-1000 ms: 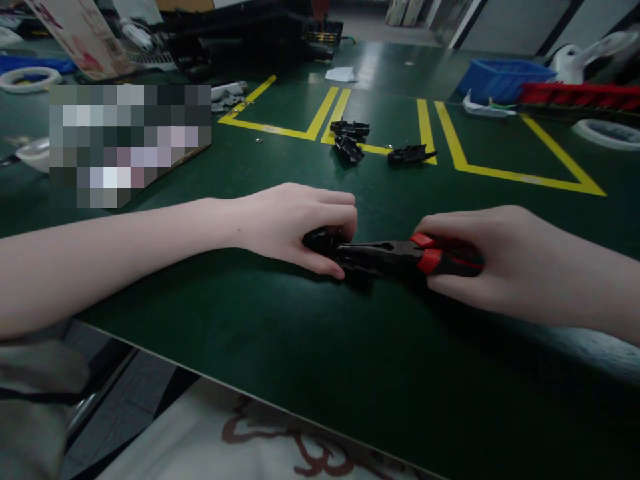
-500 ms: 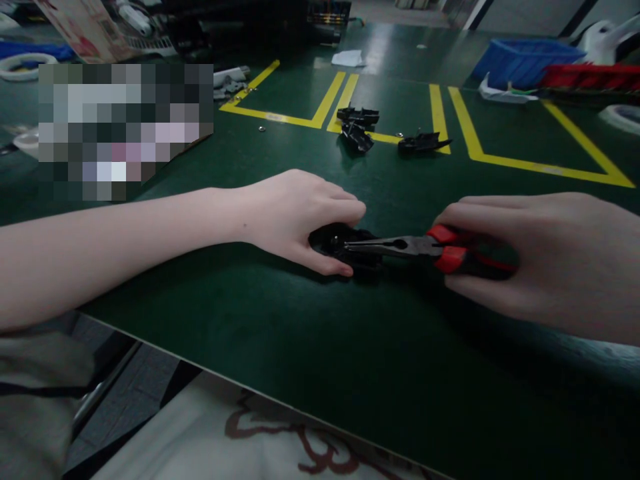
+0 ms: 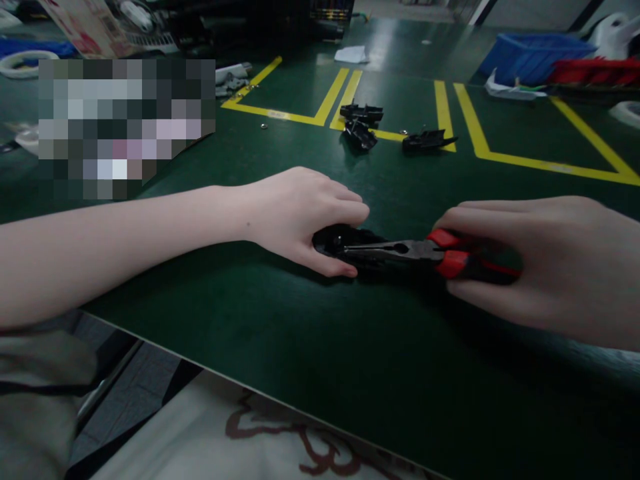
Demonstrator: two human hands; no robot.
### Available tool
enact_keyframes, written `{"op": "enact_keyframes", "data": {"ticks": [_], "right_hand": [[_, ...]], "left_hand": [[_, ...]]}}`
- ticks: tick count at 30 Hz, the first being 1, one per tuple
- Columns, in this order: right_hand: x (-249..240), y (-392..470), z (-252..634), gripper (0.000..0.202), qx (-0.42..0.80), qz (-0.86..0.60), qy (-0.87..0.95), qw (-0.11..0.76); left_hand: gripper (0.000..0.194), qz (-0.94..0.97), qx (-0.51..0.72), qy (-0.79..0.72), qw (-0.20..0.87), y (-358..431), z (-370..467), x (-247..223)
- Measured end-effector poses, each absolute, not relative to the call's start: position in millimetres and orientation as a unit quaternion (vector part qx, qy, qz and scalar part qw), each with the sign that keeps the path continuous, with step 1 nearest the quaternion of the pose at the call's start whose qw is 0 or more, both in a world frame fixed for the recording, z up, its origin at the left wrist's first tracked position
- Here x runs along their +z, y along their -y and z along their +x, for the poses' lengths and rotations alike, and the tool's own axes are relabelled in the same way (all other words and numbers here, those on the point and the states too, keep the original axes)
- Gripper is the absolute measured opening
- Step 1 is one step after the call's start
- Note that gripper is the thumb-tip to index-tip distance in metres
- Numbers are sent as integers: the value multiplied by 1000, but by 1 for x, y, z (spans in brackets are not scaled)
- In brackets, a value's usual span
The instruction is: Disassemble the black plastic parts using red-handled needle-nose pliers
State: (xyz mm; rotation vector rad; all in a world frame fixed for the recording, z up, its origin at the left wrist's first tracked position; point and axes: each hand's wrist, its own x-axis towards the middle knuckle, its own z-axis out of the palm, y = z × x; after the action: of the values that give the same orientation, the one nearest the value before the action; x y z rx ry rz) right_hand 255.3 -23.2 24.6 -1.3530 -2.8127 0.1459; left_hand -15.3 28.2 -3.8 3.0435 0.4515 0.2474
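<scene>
My left hand [image 3: 310, 217] is closed around a black plastic part [image 3: 327, 241], pressing it to the green table, thumb on the near side and fingers on the far side. A small shiny metal piece [image 3: 338, 241] shows on top of the part. In my right hand [image 3: 545, 257] are long-nose pliers [image 3: 417, 250] with red and black handles, held level and pointing left. Their tips lie at the black part, close to the metal piece. Whether the jaws grip anything is too small to tell.
Beyond my hands lie several black plastic parts [image 3: 360, 135] and small metal rings [image 3: 264, 126] near yellow tape lines [image 3: 560, 165]. A blue bin [image 3: 535, 57] and a red tray [image 3: 590, 71] stand at the far right. The table's edge [image 3: 210, 371] runs along the near side.
The view has shifted slightly. Both hands keep their grips, and the pliers' jaws look a little closer together than before.
</scene>
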Motion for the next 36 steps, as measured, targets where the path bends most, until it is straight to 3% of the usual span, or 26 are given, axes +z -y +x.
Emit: {"op": "enact_keyframes", "data": {"ticks": [36], "right_hand": [[16,22,259,26,56,-400,914,27]], "left_hand": [[44,986,83,-145,26,-30,-13,-4]]}}
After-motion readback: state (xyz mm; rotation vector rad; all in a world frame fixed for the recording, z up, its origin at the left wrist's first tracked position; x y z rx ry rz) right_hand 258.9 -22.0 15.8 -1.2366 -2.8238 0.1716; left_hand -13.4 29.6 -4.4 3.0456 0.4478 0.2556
